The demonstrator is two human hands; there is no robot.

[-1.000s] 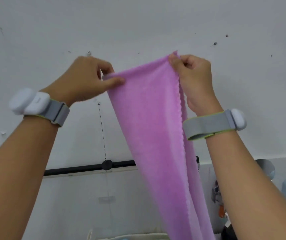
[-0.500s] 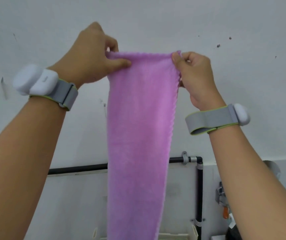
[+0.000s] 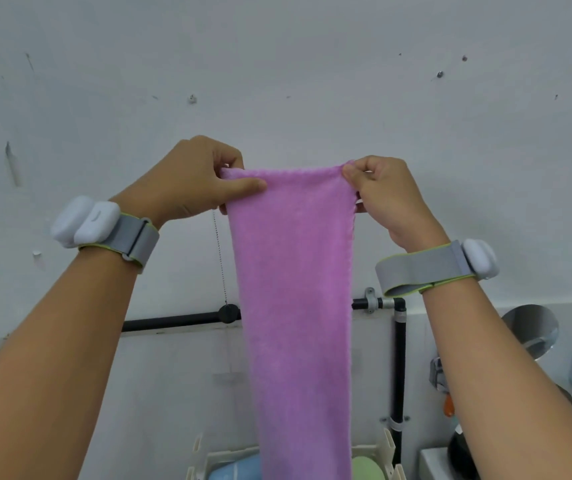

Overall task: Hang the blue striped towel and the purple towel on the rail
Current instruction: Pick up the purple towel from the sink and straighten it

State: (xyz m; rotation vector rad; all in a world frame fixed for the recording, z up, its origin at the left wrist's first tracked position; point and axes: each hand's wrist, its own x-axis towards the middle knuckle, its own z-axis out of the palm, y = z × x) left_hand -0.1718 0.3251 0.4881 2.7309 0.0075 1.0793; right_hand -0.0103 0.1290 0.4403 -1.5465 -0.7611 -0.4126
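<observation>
Forearms enter from the near left and near right corners, each wearing a grey wrist strap with a white module. Left hand [image 3: 191,178] is closed in a pinch on the upper left corner of the purple towel [image 3: 298,306], thumb lying across the front of the cloth. Right hand [image 3: 384,195] is closed in a pinch on the upper right corner. The towel's top edge is stretched level between both hands, and the cloth hangs straight down the centre, running out of view at the bottom. Farther back, a black rail [image 3: 180,320] runs horizontally along the white wall [image 3: 277,64], passing behind the towel. A cream rack [image 3: 386,448] sits below.
</observation>
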